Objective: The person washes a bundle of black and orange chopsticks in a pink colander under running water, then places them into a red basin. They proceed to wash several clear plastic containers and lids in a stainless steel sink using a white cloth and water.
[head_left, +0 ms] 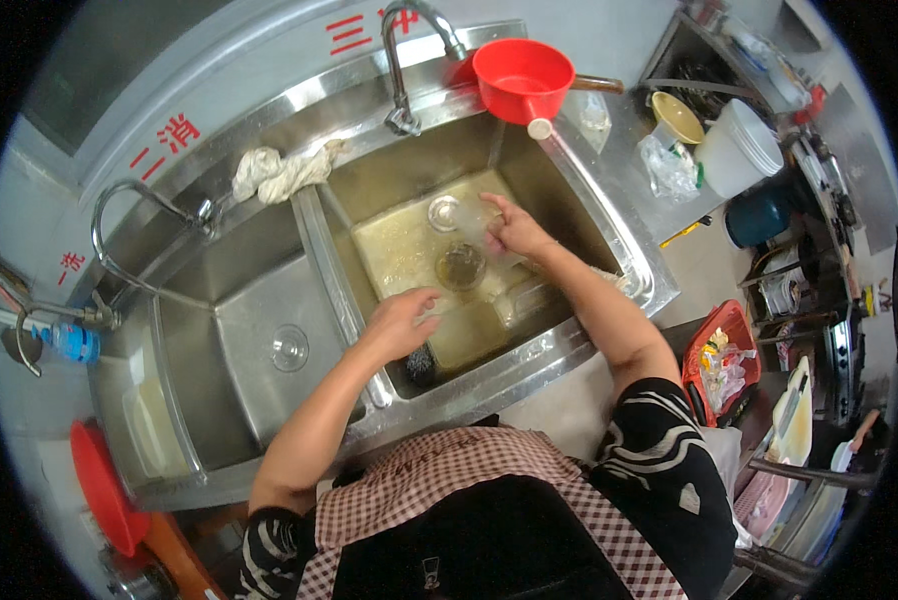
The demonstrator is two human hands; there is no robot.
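Note:
Over the right-hand sink basin [554,200], my right hand [519,230] pinches a translucent, filmy-looking piece [477,224]; its exact kind is blurred. My left hand [401,325] hovers above the basin's near left side, fingers apart and nothing in them. Cloudy, yellowish water covers the basin floor. Between my hands a round, dark see-through dish [461,267] sits in the water, close to the metal drain [443,213]. A clear rectangular container [529,298] lies below my right forearm. Under my left hand, a black bristly scrubber [421,366] rests against the near left corner.
A red dipper [524,75] stands on the far right rim, beside the curved tap [397,70]. A wet cloth [284,172] hangs on the back ledge. The middle basin [259,330] is to the left. Right are a white bucket [737,150] and a red waste basket [719,365].

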